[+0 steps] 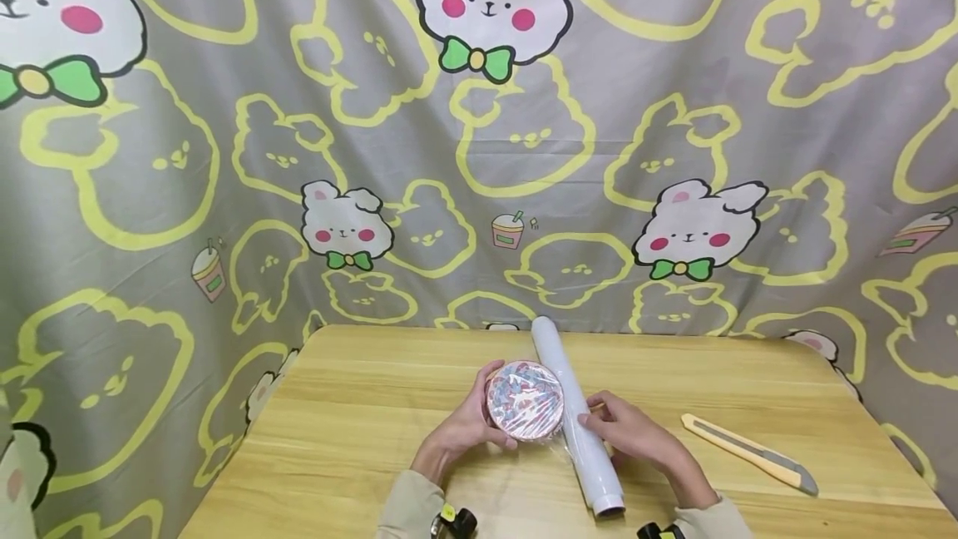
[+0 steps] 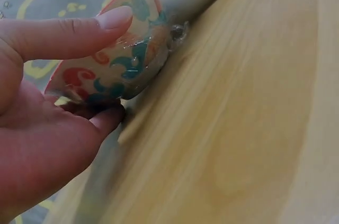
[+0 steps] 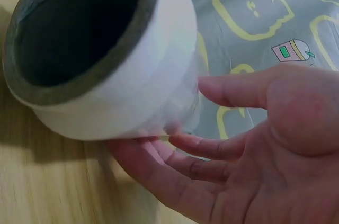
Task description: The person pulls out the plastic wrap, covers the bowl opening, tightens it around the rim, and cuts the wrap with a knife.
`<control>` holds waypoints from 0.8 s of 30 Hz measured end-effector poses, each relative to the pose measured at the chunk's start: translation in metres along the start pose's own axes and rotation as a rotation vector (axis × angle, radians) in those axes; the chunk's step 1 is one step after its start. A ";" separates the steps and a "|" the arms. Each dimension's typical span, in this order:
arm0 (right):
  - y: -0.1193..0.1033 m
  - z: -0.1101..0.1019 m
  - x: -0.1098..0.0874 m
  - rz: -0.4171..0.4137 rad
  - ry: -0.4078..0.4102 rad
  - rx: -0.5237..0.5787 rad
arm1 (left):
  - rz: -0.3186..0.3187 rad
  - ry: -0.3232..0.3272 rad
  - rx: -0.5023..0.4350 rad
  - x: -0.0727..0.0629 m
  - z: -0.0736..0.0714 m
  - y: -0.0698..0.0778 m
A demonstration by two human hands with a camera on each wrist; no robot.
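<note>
Gripping the film-covered bowl (image 1: 521,399) between thumb and curled fingers, the left hand (image 1: 469,420) holds it right beside the roll of plastic wrap (image 1: 573,410) over the table (image 1: 359,439), probably to steady it, while the right hand (image 1: 634,429) has thumb and fingers bent round the roll, seemingly to control it. Wrinkled film (image 1: 542,411) hides whatever the bowl may contain; the roll's hollow core (image 3: 79,30) looks dark, its inside unclear.

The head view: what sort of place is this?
Probably a curtained-off tabletop workspace: a grey cartoon-rabbit fabric curtain hangs behind a yellowish wood-grain table, where a slim orange-and-grey utility knife lies.
</note>
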State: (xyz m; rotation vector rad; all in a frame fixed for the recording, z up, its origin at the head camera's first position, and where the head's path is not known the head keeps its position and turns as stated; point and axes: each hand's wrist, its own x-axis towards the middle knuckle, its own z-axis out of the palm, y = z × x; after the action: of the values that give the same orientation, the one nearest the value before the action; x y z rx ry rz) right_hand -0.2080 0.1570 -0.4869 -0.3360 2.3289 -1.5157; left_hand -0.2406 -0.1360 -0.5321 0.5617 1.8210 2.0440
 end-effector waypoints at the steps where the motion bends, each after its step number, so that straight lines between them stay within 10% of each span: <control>1: 0.000 0.000 0.001 0.002 -0.002 0.003 | 0.002 -0.002 -0.008 0.000 -0.001 0.000; 12: 0.006 0.004 0.009 0.038 -0.077 0.052 | 0.044 0.064 0.120 0.001 0.001 -0.006; 18: 0.003 0.009 0.013 0.088 0.027 0.060 | 0.045 0.180 0.144 0.002 0.008 -0.007; 24: 0.000 0.008 0.012 0.128 0.098 0.099 | 0.081 0.158 0.121 0.004 0.006 -0.009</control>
State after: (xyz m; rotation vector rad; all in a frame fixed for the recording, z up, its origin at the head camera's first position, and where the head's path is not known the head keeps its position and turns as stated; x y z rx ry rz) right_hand -0.2159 0.1464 -0.4920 -0.0877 2.2901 -1.6106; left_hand -0.2413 -0.1281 -0.5404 0.5274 2.0561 2.0944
